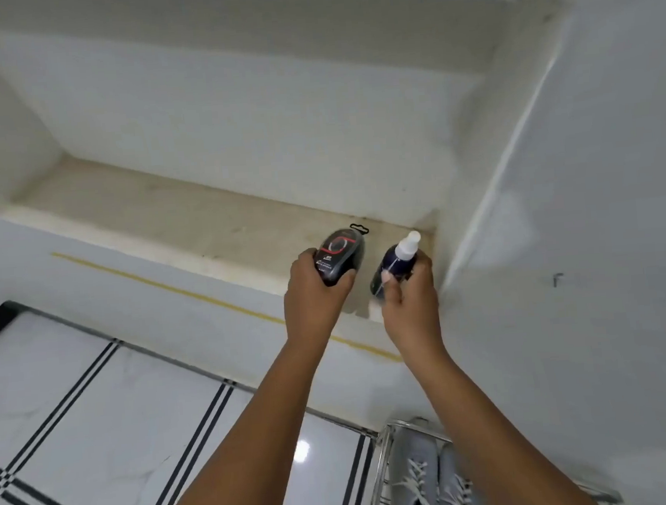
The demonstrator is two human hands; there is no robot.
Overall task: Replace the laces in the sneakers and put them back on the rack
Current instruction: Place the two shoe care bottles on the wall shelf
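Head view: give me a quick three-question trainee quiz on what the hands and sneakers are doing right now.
1. True or false: the left hand holds the dark oval case with a red ring.
2. What does the right hand hold? A) a sneaker B) a dark spray bottle with a white nozzle C) nothing
3. Fill in: the grey sneakers with white laces sit on the ____ rack at lower right.

Key: 1 true; 2 B, the spray bottle, over the recessed wall shelf; 3 metal.

Both arms outstretched, left hand (314,293) and right hand (408,298) each curled in a grip.
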